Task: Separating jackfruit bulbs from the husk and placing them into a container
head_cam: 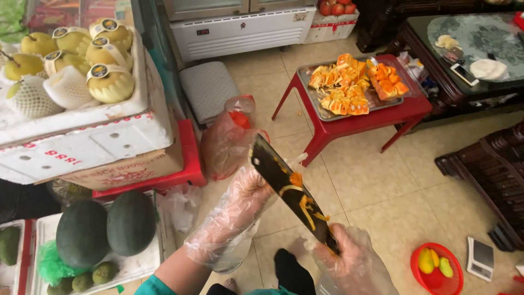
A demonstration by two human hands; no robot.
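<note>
Currently a dark knife (292, 194), smeared with orange pulp, is gripped at the handle by the gloved right hand (355, 262) while its blade is pinched by the gloved left hand (240, 205) above the floor; a slip on slick pulp could cut the glove.

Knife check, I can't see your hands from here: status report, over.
Right hand gloved, gripping knife by the handle. Left hand gloved, fingers at the blade, which carries orange fruit scraps. Plastic bag hangs just behind; nothing blocking.
</note>
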